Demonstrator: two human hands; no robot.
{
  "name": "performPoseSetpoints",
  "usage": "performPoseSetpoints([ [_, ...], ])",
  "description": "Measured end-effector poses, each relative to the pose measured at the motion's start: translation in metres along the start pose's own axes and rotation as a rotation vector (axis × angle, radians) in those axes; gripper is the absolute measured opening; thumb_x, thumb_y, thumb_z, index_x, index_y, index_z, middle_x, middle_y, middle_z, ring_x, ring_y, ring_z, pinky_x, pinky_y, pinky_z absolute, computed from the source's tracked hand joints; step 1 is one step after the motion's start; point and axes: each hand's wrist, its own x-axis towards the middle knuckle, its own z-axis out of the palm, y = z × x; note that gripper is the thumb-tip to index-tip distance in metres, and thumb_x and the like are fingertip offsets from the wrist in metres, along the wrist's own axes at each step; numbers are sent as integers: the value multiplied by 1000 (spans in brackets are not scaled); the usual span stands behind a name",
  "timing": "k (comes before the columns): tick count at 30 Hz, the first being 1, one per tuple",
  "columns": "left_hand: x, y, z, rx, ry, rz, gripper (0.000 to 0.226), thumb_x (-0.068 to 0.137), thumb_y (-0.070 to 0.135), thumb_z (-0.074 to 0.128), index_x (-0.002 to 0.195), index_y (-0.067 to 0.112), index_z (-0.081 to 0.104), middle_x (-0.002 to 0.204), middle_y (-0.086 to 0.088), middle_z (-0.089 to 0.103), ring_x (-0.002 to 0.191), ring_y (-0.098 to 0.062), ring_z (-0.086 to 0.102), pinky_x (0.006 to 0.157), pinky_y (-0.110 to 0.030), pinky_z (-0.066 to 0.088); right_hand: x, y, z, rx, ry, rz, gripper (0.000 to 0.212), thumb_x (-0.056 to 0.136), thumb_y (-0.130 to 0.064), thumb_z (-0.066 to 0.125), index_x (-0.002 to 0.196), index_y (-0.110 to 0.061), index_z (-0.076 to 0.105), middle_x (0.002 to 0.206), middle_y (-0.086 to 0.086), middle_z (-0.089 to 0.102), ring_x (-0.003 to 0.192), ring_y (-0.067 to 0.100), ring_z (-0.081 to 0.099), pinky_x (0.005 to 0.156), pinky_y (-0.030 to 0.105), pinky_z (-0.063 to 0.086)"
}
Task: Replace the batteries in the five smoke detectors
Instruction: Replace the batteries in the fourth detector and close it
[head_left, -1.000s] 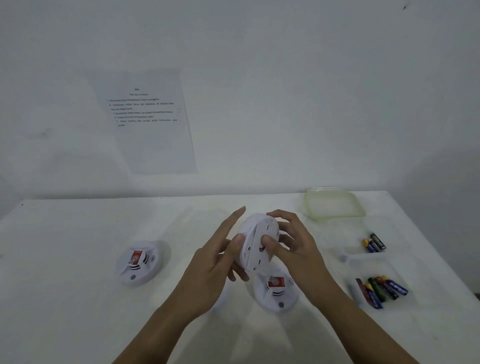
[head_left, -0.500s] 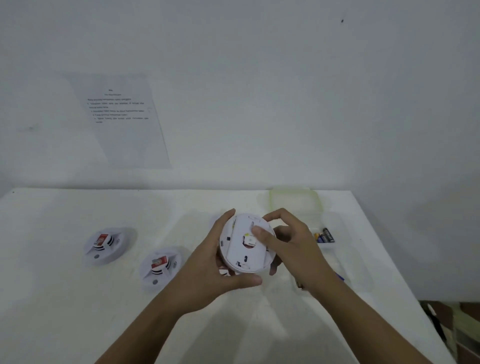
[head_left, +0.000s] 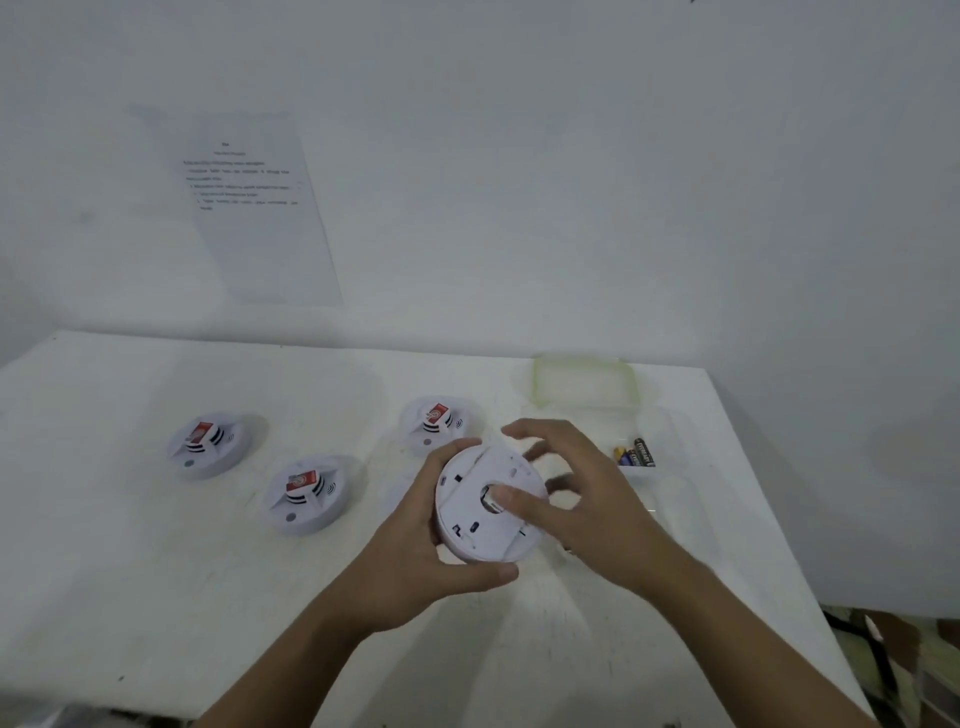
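Left hand (head_left: 410, 551) grips the rim of the round white plastic smoke detector (head_left: 467, 525), held between both hands, flat back tilted up at me. Right hand (head_left: 602, 514) curls round its far edge, thumb pressing the centre.

Upturned detector (head_left: 483, 514): plain white back w/ a few small black slots, greyish recess at centre. Left detector (head_left: 208, 447), mid detector (head_left: 306, 493), rear detector (head_left: 436, 421): white shells, red label w/ white print on top, black vent slits. Left & mid also show a small grey dot nr the edge. Bench (head_left: 156, 571): white, faint grey scuffs. Batteries (head_left: 636, 452): one black w/ gold, others blue & yellow. Lid (head_left: 584, 382): see-through, pale green rim. Wall (head_left: 571, 182): greyish white. Paper sheet (head_left: 254, 218): white, lines of black print.
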Motion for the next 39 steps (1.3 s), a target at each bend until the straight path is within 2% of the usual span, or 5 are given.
performPoseSetpoints([
  [4, 7, 2, -8, -16, -60, -4, 95, 76, 1, 85, 147, 33, 32, 140, 13, 53, 132, -18, 54, 97, -37, 57, 11, -5, -16, -258, -183, -249, 43, 81, -37, 83, 121, -36, 69, 138, -24, 47, 136, 11, 39, 104, 15, 38],
  [16, 21, 2, -35, 61, -105, 38, 104, 67, -1, 91, 148, 25, 31, 144, 10, 50, 136, -17, 48, 105, -33, 51, 40, -9, -12, -381, -243, -381, 61, 79, -40, 84, 134, -27, 63, 135, -22, 51, 134, 6, 43, 109, 24, 39],
  [22, 24, -2, -39, 17, -54, 20, 98, 68, -2, 89, 141, 28, 32, 135, 12, 54, 127, -14, 56, 91, -27, 56, 42, -2, -3, -358, -171, -358, 58, 78, -48, 82, 130, -31, 63, 129, -26, 50, 128, 7, 48, 101, 20, 42],
  [29, 26, -6, -32, 59, -38, 30, 110, 66, 4, 93, 152, 26, 28, 148, 6, 47, 137, -22, 49, 106, -45, 51, 37, 3, 13, -305, -15, -263, 57, 77, -55, 78, 126, -29, 65, 114, -25, 46, 115, 6, 50, 88, 12, 42],
  [39, 26, -11, -28, -4, 97, 87, 96, 67, -4, 90, 144, 17, 35, 139, -1, 55, 127, -31, 58, 92, -54, 58, 40, -5, 34, -86, 239, -52, 45, 65, -55, 86, 97, -30, 69, 92, -13, 63, 87, 6, 61, 66, 11, 46],
])
